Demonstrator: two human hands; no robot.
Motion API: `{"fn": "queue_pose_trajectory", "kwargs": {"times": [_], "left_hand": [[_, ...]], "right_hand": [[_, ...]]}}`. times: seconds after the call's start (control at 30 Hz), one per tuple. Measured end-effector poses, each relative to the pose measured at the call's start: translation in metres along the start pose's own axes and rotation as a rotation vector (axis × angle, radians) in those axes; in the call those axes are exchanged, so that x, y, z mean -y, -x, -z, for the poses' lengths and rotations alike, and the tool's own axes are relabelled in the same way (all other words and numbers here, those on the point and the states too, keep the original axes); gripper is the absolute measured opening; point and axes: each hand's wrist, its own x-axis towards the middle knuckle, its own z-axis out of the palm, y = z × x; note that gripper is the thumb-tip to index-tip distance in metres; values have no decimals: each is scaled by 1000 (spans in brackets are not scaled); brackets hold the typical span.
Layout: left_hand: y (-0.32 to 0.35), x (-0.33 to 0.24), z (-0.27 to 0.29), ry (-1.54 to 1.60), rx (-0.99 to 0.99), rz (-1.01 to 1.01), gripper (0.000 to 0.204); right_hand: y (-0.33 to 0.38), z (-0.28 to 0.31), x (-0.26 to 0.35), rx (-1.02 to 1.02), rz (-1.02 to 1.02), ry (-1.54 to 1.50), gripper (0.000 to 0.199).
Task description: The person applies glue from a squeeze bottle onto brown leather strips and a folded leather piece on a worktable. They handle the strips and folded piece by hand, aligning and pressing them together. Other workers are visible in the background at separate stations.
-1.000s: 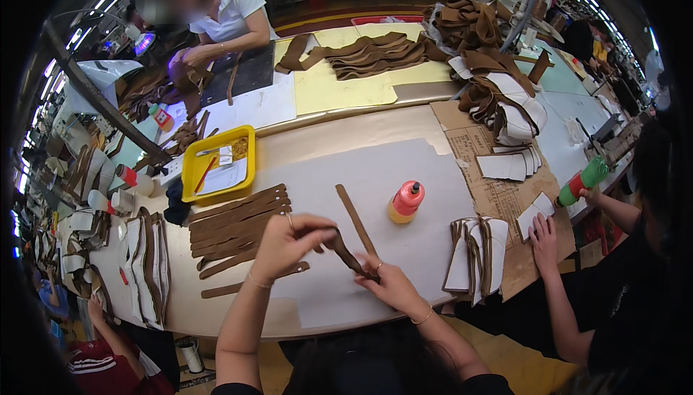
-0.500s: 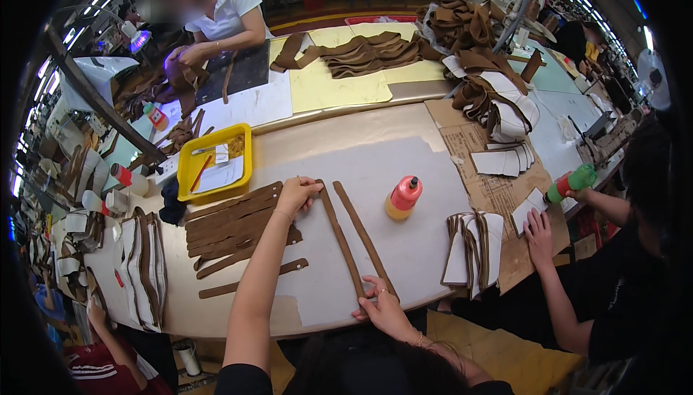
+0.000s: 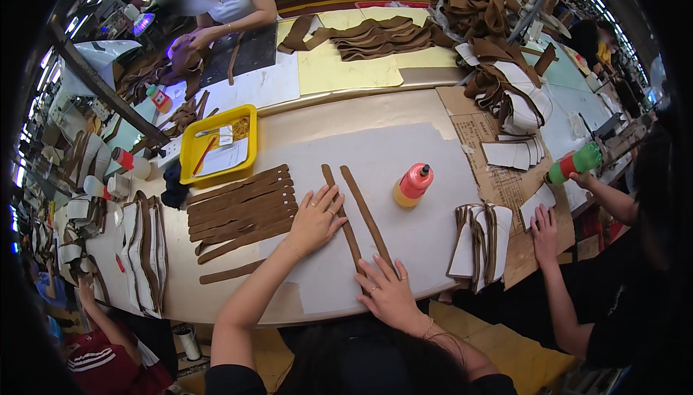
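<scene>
I see left hand (image 3: 315,220) flat, fingers spread, pinning strip (image 3: 342,207); right hand (image 3: 388,288) splayed at 6 o'clock, holding strip ends down; bottle (image 3: 412,184) at 2.

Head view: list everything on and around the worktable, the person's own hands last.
long brown leather strips: two, side by side on grey sheet
stacked brown strips: several, left of hands
orange-capped yellow glue bottle: one, upright, right of strips
yellow plastic tray: one, far left
green bottle: one, in a co-worker's hand
white-backed pieces: pile, right
left hand: flat beside left strip
right hand: pressing strip ends
</scene>
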Motion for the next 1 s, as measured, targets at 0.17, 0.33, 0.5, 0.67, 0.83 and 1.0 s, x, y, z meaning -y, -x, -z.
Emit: {"fn": "queue_pose_trajectory", "kwargs": {"times": [0.17, 0.33, 0.5, 0.67, 0.83, 1.0], "left_hand": [[3, -14, 2, -115, 78, 107, 54], [-6, -16, 11, -119, 162, 200, 57], [-9, 10, 2, -144, 150, 173, 61], [-11, 6, -4, -142, 128, 227, 65], [-17, -2, 1, -27, 37, 229, 67], [-36, -30, 5, 118, -51, -47, 61]], "right_hand": [[6, -17, 9, 112, -37, 69, 55], [6, -18, 13, 102, -99, 54, 59], [5, -18, 14, 81, -111, 80, 64], [6, -24, 13, 94, -107, 98, 66], [-3, -19, -5, -103, -64, -110, 59], [-40, 9, -63, -211, -450, -2082, 62]]}}
